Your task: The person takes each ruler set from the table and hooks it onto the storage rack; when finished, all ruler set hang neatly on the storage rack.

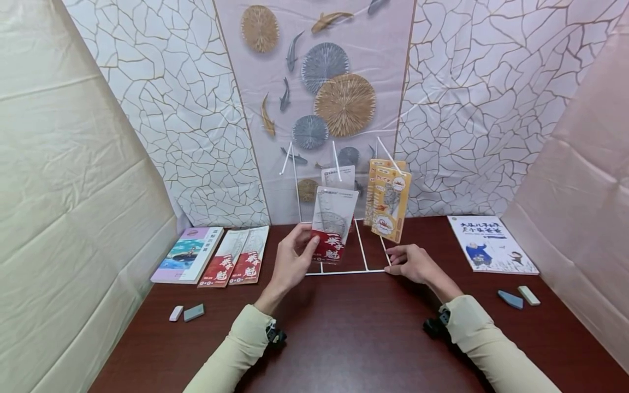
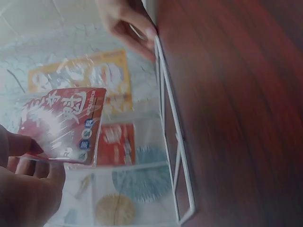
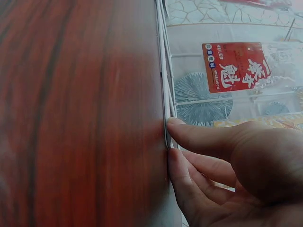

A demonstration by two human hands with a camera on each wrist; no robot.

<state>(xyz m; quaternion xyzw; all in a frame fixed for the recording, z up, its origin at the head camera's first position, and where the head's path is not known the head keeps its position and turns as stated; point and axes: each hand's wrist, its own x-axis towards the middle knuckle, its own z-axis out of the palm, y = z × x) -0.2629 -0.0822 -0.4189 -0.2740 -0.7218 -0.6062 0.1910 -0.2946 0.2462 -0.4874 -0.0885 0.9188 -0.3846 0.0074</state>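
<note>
My left hand [image 1: 291,261] pinches a ruler set in a clear and red packet [image 1: 334,232] by its lower left side, thumb in front. The packet stands upright, its top edge just below the tip of the middle hook of a white wire rack [image 1: 344,272]. A second ruler packet [image 1: 344,173] hangs behind, partly hidden by the held one. Two yellow packets [image 1: 393,204] hang on the right hook, one behind the other. My right hand [image 1: 414,264] pinches the rack's front right corner; thumb and forefinger [image 3: 203,139] meet at the wire in the right wrist view.
On the table's left lie a book [image 1: 189,255] and two more red ruler packets [image 1: 226,259]. A white book [image 1: 491,245] lies at right. Small erasers, one white [image 1: 176,313] and one grey-green [image 1: 194,312], sit front left; blue [image 1: 510,299] and pale [image 1: 529,295] ones sit at right.
</note>
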